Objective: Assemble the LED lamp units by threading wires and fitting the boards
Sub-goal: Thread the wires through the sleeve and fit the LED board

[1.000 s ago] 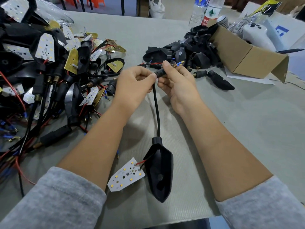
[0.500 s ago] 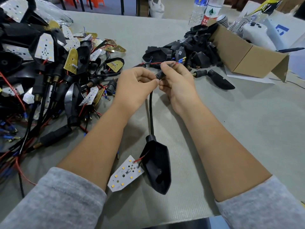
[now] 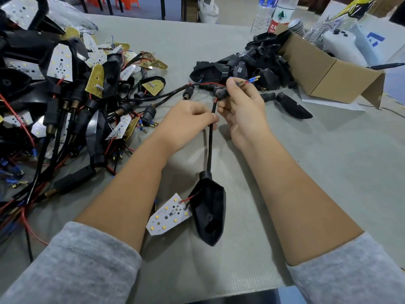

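**Both hands on the lamp cable**

Left hand (image 3: 186,121) pinches the thin black sleeved cable (image 3: 210,148). Right hand (image 3: 242,106) grips the small black plastic connector (image 3: 219,93) just above. The black teardrop-shaped plastic housing (image 3: 209,212) hangs below both, beside the white LED board (image 3: 168,215).

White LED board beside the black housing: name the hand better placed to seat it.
Probably the left hand: it pinches only the black sleeve, on the white LED board's side. The right hand grips the connector.

Black cable (image 3: 210,145) between both hands
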